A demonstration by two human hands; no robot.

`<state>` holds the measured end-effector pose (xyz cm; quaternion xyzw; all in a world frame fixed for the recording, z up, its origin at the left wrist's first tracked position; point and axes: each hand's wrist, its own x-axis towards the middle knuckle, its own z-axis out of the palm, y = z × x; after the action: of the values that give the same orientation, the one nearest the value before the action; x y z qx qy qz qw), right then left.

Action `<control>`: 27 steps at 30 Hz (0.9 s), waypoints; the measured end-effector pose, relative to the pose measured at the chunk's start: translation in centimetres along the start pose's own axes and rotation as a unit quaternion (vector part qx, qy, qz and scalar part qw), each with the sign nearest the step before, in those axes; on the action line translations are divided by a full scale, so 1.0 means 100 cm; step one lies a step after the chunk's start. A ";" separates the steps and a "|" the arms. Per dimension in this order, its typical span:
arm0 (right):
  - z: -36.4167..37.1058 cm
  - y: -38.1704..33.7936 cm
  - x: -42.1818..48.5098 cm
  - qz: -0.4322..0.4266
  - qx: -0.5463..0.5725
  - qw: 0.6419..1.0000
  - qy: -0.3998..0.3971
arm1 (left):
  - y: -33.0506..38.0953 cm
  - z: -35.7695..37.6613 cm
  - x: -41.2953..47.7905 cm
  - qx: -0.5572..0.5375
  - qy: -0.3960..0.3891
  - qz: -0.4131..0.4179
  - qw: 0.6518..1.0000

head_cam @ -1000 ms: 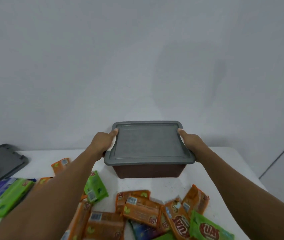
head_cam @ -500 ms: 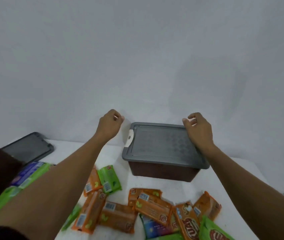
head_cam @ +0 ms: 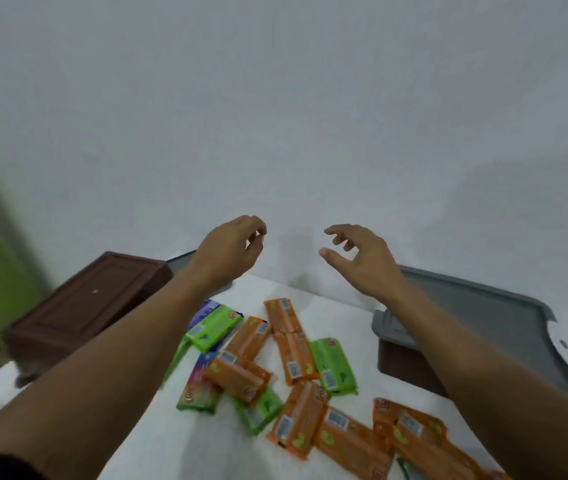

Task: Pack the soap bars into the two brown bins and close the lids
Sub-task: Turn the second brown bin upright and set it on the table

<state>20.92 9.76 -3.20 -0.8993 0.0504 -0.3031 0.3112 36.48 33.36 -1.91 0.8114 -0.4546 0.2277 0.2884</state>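
Orange, green and blue wrapped soap bars (head_cam: 296, 358) lie heaped on the white table (head_cam: 171, 438) between the bare brown bin (head_cam: 85, 306) and the lidded brown bin (head_cam: 410, 362), below the empty left hand (head_cam: 230, 254) and right hand (head_cam: 365, 261) (fingers loosely curled, apart), and, likely light, stiff and slick, seem best pinched across their long edges.

Both hands are up above the table (head_cam: 171, 427), holding nothing: left hand (head_cam: 230, 252) loosely curled, right hand (head_cam: 362, 261) spread. Soap bars (head_cam: 296, 355) lie scattered at lower centre. Lidded brown bin (head_cam: 403, 362) at right, second brown bin (head_cam: 85, 303) bottom-up at left.
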 end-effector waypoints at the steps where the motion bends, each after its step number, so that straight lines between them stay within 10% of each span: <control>1: 0.016 -0.012 0.008 -0.007 0.008 1.000 -0.008 | -0.015 -0.014 -0.007 0.013 -0.002 -0.004 1.000; 13: 0.223 -0.147 0.078 -0.063 0.086 0.982 -0.157 | -0.189 -0.164 -0.116 0.102 -0.046 -0.118 0.987; 21: 0.309 -0.180 0.095 -0.024 0.032 0.933 -0.359 | -0.261 -0.216 -0.166 0.055 -0.407 -0.266 0.872; 27: 0.321 -0.174 0.108 0.061 -0.062 0.911 -0.404 | -0.283 -0.209 -0.190 0.042 -0.502 -0.297 0.811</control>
<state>46.50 37.65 -7.37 -0.9576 -0.0057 0.1092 0.2664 49.61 70.86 -6.06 0.9195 -0.2633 -0.2891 0.0390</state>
